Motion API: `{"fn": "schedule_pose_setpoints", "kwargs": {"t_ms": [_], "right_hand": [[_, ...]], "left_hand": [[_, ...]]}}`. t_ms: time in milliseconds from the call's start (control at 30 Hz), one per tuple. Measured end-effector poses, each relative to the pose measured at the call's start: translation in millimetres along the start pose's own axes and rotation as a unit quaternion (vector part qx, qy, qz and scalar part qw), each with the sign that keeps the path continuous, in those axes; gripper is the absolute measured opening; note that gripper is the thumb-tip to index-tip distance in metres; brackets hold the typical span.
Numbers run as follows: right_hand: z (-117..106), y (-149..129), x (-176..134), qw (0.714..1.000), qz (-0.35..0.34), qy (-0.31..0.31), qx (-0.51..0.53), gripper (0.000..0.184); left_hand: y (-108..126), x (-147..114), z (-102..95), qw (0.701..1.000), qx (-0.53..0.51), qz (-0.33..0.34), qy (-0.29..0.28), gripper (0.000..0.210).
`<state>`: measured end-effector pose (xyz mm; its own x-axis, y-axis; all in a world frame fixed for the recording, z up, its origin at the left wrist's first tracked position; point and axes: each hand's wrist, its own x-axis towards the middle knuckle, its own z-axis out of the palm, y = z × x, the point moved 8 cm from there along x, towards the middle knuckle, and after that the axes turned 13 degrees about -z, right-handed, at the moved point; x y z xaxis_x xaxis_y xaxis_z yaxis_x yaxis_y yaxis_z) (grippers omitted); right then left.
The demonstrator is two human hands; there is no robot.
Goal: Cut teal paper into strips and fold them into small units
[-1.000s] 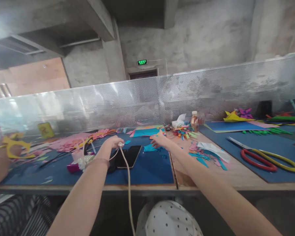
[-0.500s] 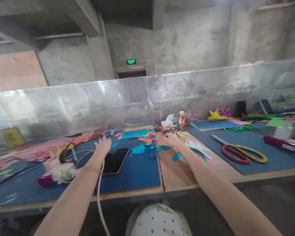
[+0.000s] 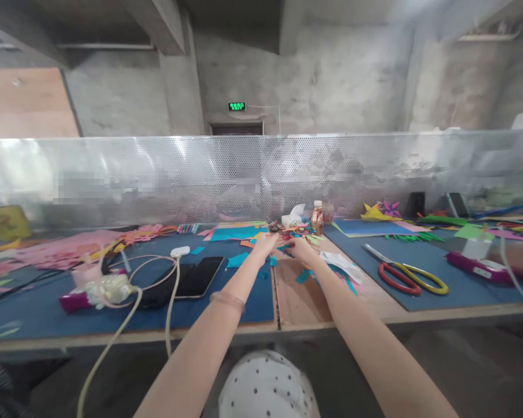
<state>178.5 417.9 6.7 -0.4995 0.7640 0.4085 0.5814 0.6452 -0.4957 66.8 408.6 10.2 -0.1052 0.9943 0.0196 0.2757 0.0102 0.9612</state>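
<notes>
Both of my hands reach forward to a pile of coloured paper scraps (image 3: 303,232) near the perforated screen. My left hand (image 3: 265,245) is at the pile's left side; its fingers are blurred, so I cannot tell whether they grip anything. Close beside it, my right hand (image 3: 300,249) has its fingers bent together at some dark blue bits, and what they hold is hidden. Blue paper pieces (image 3: 239,260) lie left of my left hand. Below my right hand are more blue scraps (image 3: 305,275) and a crumpled white sheet (image 3: 342,265).
Red-and-yellow-handled scissors (image 3: 401,273) lie on the right mat. A phone (image 3: 200,277), a white cable (image 3: 169,302) and a purple-based glue gun (image 3: 76,299) are at left. Behind the scraps stands a bottle (image 3: 317,217). Another person's arm (image 3: 520,259) enters at right.
My left hand has moved right, from above the phone to the scraps beside my right hand. The white charger head on the mat is now uncovered. Another person's arm has appeared at right.
</notes>
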Motion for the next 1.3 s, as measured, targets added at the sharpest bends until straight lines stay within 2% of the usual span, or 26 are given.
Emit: {"fn": "schedule_pose_setpoints", "kwargs": {"t_ms": [67,133,233,400,567,700,933,1133,1300], "right_hand": [[-4.2,-3.0,1.3,0.999,-0.002,0.034,0.027,0.022],[-5.8,-5.2,1.7,0.996,-0.004,0.061,0.067,0.022],[-1.4,-8.1,0.5,0.987,-0.011,0.077,0.139,0.022],[6.0,-17.4,-2.4,0.967,-0.037,0.085,0.237,0.02],[-2.8,-34.3,-4.0,0.955,-0.074,0.093,0.271,0.024],[-4.3,-45.6,-5.9,0.955,-0.099,0.071,0.269,0.018],[-4.8,-38.8,-5.8,0.962,-0.087,0.091,0.242,0.015],[-13.0,-37.3,-8.5,0.959,-0.075,0.12,0.244,0.02],[-9.7,-37.7,-7.8,0.964,-0.073,0.109,0.232,0.019]], "left_hand": [[-5.0,-2.6,17.4,0.997,-0.03,-0.019,-0.062,0.029],[-10.2,-5.8,23.5,0.992,-0.044,-0.033,-0.115,0.028],[-16.7,-9.4,17.7,0.984,-0.06,-0.045,-0.162,0.028],[-15.6,-13.7,6.6,0.974,-0.086,-0.036,-0.207,0.026],[-8.6,-16.2,0.0,0.97,-0.118,-0.027,-0.211,0.025],[-8.2,-15.2,-7.1,0.972,-0.13,-0.033,-0.19,0.026],[-10.0,-14.6,-10.4,0.973,-0.129,-0.039,-0.185,0.027],[-6.2,-16.6,-10.8,0.97,-0.132,-0.011,-0.203,0.024],[-3.3,-24.6,-8.7,0.969,-0.118,0.004,-0.217,0.021]]}}
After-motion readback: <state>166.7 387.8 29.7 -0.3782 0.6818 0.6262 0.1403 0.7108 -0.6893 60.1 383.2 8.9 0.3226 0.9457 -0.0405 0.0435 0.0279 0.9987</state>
